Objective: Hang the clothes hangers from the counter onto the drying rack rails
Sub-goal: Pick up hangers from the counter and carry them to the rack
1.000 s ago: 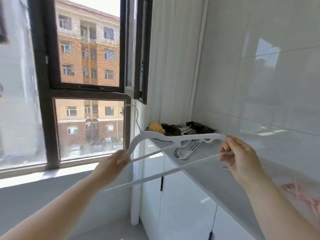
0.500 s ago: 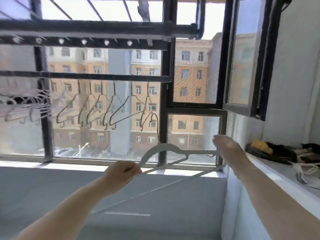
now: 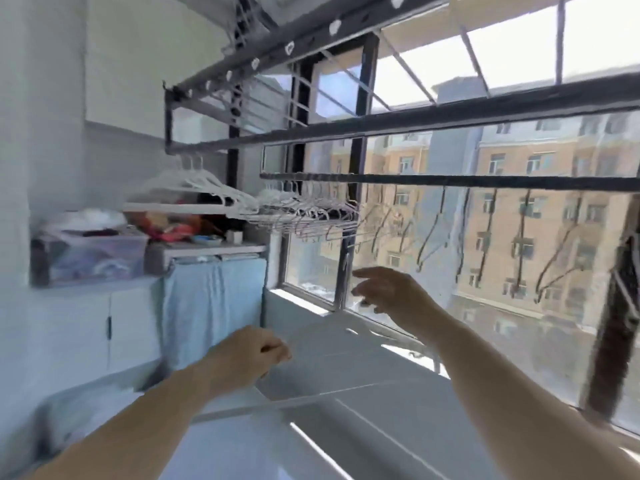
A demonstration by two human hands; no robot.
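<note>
Head view: left hand [image 3: 247, 355] clenched on blurred hanger [image 3: 329, 393]; right hand [image 3: 388, 289] spread, apart

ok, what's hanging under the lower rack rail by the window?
Under the lower rail, a tight bunch of pale hangers at its left end and a few spaced dark wire hangers further right. Motion blur hides the exact count and the hooks.

View swings left off the surface toward the drying rack rails [image 3: 450, 180] with their hung hangers [image 3: 304, 211]. Right hand [image 3: 391, 289], earlier at the hanger's end, now spread open. Left hand [image 3: 249, 355] closed; hanger blurred out.
</note>
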